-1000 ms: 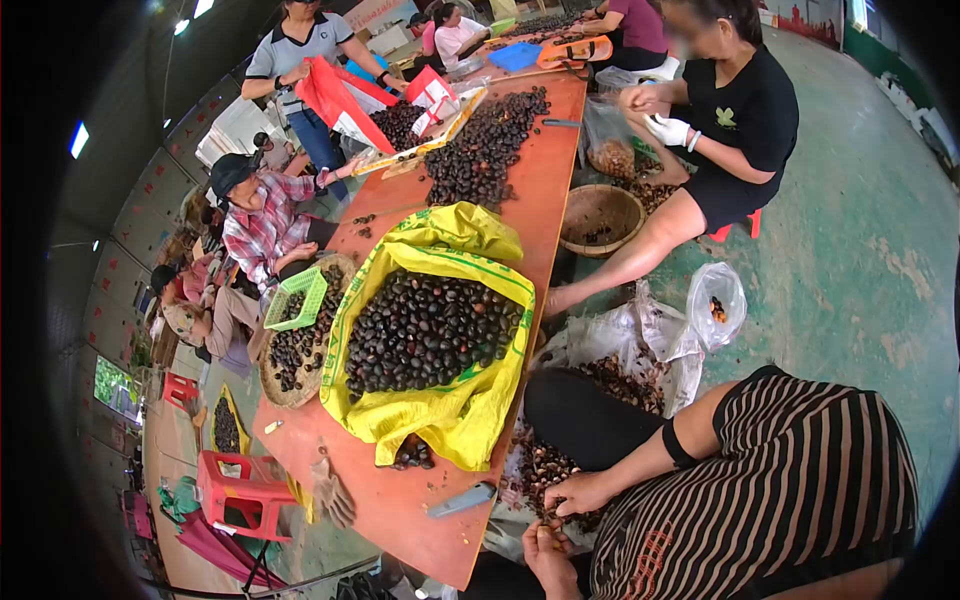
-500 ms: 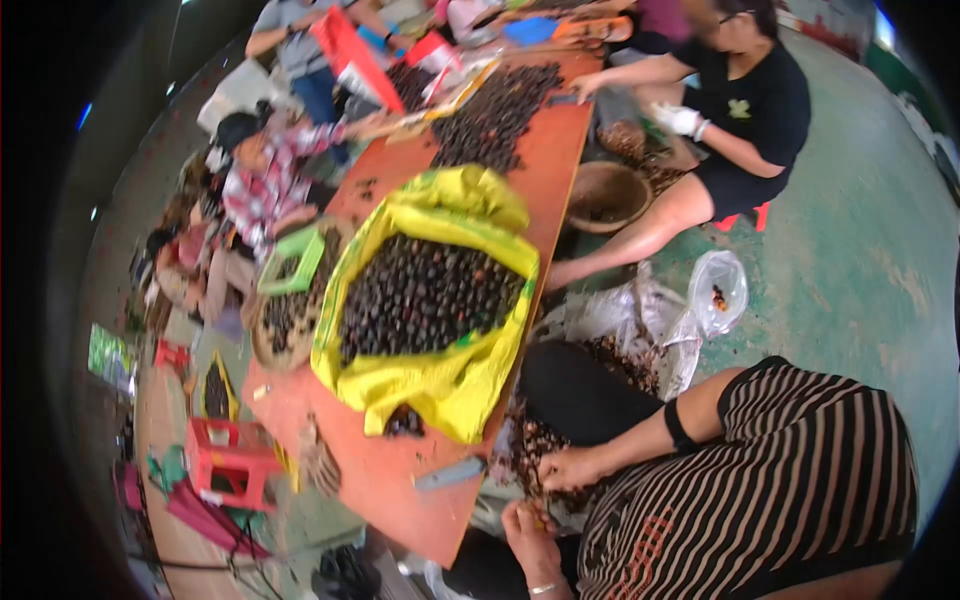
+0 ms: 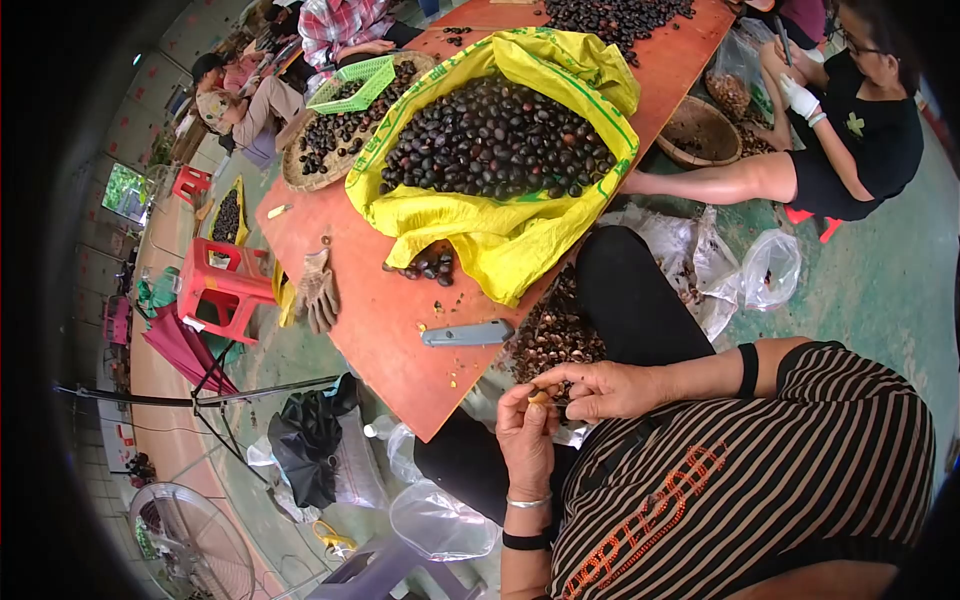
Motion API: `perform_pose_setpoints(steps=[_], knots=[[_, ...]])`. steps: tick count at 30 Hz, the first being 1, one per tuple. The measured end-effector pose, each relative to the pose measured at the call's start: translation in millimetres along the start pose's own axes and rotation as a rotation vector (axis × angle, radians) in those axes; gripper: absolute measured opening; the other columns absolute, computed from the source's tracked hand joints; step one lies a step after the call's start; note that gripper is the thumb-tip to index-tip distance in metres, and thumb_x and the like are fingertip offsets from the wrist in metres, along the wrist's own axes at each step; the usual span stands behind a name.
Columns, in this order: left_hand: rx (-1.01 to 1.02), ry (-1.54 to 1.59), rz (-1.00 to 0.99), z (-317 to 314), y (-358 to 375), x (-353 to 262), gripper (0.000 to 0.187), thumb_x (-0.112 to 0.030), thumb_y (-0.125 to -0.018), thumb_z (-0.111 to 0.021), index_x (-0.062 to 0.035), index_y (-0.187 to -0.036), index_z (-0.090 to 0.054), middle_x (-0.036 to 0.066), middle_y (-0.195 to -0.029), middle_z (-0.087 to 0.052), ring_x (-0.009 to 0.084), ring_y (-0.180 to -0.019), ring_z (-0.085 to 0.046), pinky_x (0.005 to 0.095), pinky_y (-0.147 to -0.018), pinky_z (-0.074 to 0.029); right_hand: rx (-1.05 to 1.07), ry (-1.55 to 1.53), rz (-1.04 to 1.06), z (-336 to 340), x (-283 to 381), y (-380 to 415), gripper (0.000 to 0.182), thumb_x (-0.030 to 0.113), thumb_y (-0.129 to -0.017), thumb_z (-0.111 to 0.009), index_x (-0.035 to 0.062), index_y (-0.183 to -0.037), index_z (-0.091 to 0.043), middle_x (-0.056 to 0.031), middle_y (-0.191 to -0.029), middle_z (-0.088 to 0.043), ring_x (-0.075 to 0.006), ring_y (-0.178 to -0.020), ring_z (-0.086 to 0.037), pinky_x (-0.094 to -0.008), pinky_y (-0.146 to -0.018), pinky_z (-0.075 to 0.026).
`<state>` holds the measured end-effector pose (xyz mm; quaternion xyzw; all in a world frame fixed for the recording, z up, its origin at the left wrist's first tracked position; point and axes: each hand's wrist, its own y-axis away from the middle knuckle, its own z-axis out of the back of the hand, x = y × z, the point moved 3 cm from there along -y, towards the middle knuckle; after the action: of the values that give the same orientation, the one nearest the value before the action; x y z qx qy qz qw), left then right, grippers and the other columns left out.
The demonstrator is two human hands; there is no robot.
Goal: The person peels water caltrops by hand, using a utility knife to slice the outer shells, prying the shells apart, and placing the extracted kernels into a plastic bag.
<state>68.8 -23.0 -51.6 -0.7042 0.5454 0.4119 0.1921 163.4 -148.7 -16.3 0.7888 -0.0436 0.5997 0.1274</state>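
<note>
My left hand, with a bangle at the wrist, pinches a small yellowish-brown nut between thumb and fingers. From the right, my right hand meets it, its fingertips curled in against the nut; anything else inside those fingers is hidden. Below the hands' far side lies a heap of brown shells. A grey-handled utility knife rests on the orange table by its edge. Farther up, a yellow sack stands open, filled with dark nuts.
A brown work glove lies on the table's left side. Beyond it are a round woven tray and a green basket. A person in black sits across, near a bowl. Red stool and fan stand left.
My right hand has lifted from the shell heap and come together with my left hand at the nut. The view has turned and is sharper.
</note>
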Motion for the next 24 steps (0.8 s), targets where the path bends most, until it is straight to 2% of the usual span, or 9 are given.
perform_pose_setpoints(steps=[6, 10, 13, 15, 17, 19, 21, 23, 24], knots=[[-0.079, -0.187, -0.067, -8, 4, -13, 0.028, -0.014, -0.087, -0.062, -0.0062, -0.110, -0.048, 0.003, -0.088, -0.057, 0.0054, -0.063, -0.047, 0.0165, -0.053, -0.037, -0.061, 0.054, 0.045, -2, 8, 1, 0.040, 0.014, -0.093, -0.047, 0.0053, -0.132, -0.038, 0.0043, -0.067, -0.048, -0.0031, -0.060, -0.045, -0.0210, -0.056, -0.039], [-0.043, -0.328, -0.150, -6, 5, -16, 0.027, -0.011, -0.087, -0.061, -0.0056, -0.110, -0.047, 0.002, -0.086, -0.058, 0.0042, -0.062, -0.047, 0.0154, -0.052, -0.037, -0.075, 0.071, 0.013, 1, 5, 0, 0.034, 0.016, -0.094, -0.047, 0.0052, -0.126, -0.043, 0.0047, -0.069, -0.046, -0.0032, -0.061, -0.042, -0.0196, -0.055, -0.037], [-0.054, -0.361, -0.159, -6, 7, -18, 0.025, -0.010, -0.088, -0.059, -0.0056, -0.110, -0.047, 0.003, -0.086, -0.059, 0.0042, -0.062, -0.047, 0.0151, -0.051, -0.037, -0.054, -0.055, -0.036, 3, 0, -2, 0.032, 0.017, -0.094, -0.047, 0.0064, -0.124, -0.046, 0.0047, -0.068, -0.045, -0.0030, -0.060, -0.040, -0.0191, -0.054, -0.036], [-0.054, -0.360, -0.153, -9, 7, -17, 0.024, -0.011, -0.090, -0.058, -0.0057, -0.111, -0.048, 0.004, -0.086, -0.060, 0.0043, -0.062, -0.047, 0.0151, -0.052, -0.037, -0.127, -0.172, -0.078, 3, -7, -4, 0.029, 0.018, -0.094, -0.046, 0.0080, -0.122, -0.047, 0.0048, -0.067, -0.044, -0.0028, -0.055, -0.039, -0.0188, -0.049, -0.035], [-0.083, -0.197, -0.005, -2, 9, -20, 0.022, -0.015, -0.093, -0.052, -0.0057, -0.112, -0.048, 0.008, -0.086, -0.061, 0.0065, -0.062, -0.047, 0.0173, -0.051, -0.037, -0.283, -0.205, -0.330, 11, -14, -5, 0.028, 0.019, -0.094, -0.045, 0.0107, -0.121, -0.048, 0.0052, -0.067, -0.045, -0.0026, -0.050, -0.037, -0.0185, -0.043, -0.033], [-0.106, -0.062, -0.016, 9, 16, -31, 0.023, -0.022, -0.094, -0.048, -0.0055, -0.110, -0.048, 0.012, -0.084, -0.060, 0.0121, -0.060, -0.047, 0.0230, -0.048, -0.035, -0.268, -0.219, -0.309, 21, -24, -8, 0.029, 0.021, -0.094, -0.046, 0.0138, -0.121, -0.046, 0.0058, -0.061, -0.041, -0.0015, -0.043, -0.033, -0.0169, -0.037, -0.027], [-0.190, 0.150, -0.035, 29, 29, -47, 0.024, -0.025, -0.092, -0.051, -0.0058, -0.106, -0.049, 0.011, -0.078, -0.055, 0.0137, -0.057, -0.045, 0.0233, -0.047, -0.035, -0.362, -0.244, -0.410, 20, -22, -10, 0.024, 0.014, -0.094, -0.042, 0.0112, -0.118, -0.045, 0.0036, -0.059, -0.040, -0.0020, -0.039, -0.029, -0.0175, -0.034, -0.021], [-0.239, 0.215, -0.180, 61, 48, -65, 0.022, -0.021, -0.088, -0.051, -0.0075, -0.105, -0.049, 0.009, -0.073, -0.050, 0.0146, -0.055, -0.042, 0.0237, -0.046, -0.034, -0.373, -0.235, -0.445, 24, -28, -10, 0.023, 0.021, -0.096, -0.043, 0.0089, -0.116, -0.045, 0.0027, -0.062, -0.039, -0.0023, -0.041, -0.028, -0.0178, -0.037, -0.023], [-0.345, 0.303, -0.285, 83, 60, -71, 0.020, -0.020, -0.088, -0.051, -0.0079, -0.104, -0.049, 0.008, -0.073, -0.050, 0.0145, -0.056, -0.042, 0.0238, -0.046, -0.034, -0.355, -0.222, -0.461, 26, -32, -12, 0.024, 0.022, -0.096, -0.043, 0.0089, -0.116, -0.045, 0.0025, -0.062, -0.039, -0.0024, -0.042, -0.029, -0.0178, -0.037, -0.024]])
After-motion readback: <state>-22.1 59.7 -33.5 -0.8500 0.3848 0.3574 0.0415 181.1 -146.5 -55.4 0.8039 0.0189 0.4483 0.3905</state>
